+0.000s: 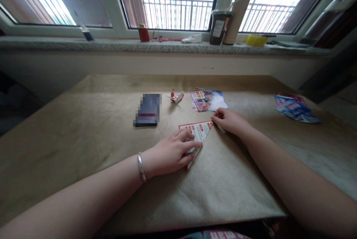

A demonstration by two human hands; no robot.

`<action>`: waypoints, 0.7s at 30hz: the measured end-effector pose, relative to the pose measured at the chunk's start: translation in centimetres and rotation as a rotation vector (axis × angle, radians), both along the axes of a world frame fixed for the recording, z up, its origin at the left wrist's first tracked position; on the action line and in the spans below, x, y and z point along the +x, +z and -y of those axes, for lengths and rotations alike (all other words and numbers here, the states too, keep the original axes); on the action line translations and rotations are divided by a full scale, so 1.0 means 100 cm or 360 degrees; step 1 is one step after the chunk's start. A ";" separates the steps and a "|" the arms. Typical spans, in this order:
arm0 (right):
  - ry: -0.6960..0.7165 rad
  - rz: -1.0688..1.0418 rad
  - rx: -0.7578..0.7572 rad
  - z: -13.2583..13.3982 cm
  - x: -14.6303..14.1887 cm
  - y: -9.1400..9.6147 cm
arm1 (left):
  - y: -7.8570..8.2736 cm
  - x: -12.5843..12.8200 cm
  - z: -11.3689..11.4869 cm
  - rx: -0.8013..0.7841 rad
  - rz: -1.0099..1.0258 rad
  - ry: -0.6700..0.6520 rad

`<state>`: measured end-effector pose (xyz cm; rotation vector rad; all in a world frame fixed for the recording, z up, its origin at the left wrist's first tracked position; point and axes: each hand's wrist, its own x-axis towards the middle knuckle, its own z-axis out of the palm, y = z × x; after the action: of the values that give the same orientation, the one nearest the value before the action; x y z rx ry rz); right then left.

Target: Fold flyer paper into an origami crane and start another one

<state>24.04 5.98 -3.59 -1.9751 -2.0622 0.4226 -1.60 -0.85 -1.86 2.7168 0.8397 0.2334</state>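
A sheet of printed paper [198,131], white with red edging, lies on the table folded into a triangle. My left hand [174,151] rests flat across its left and lower part, fingers spread, a silver bangle on the wrist. At the triangle's upper right corner, my right hand [223,119] pinches the tip between thumb and fingers. Just behind the triangle is a small folded red and white paper piece [176,97]. A stack of colourful leaflets [208,99] lies beyond my right hand.
A dark phone-shaped object [147,110], pixelated, lies left of the paper on the gold-brown covered table [83,131]. More blue and pink leaflets [296,108] lie fanned at the right. On the stone windowsill [117,45] stand a red thread spool [143,33], a dark container [219,26] and a cardboard tube [240,8].
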 end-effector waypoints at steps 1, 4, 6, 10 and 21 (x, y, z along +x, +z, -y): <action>0.0026 0.0041 0.0016 0.001 0.000 0.001 | 0.000 0.000 0.000 0.0002 -0.0001 -0.0003; 0.0052 0.0195 0.0061 0.007 -0.004 0.008 | 0.000 0.000 0.000 0.0015 0.0013 -0.0011; 0.0064 0.0278 0.0078 0.010 -0.008 0.013 | 0.000 -0.001 -0.001 0.0019 0.0020 -0.0010; 0.0041 0.0291 0.0071 0.010 -0.009 0.015 | -0.001 -0.001 -0.001 0.0025 0.0016 -0.0006; 0.0641 -0.0166 0.0202 0.014 -0.004 0.013 | 0.000 0.000 -0.001 0.0035 0.0044 -0.0008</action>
<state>23.65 4.54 -2.34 -1.4328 -2.3524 0.4473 -1.62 -0.79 -1.89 2.7289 0.8274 0.2801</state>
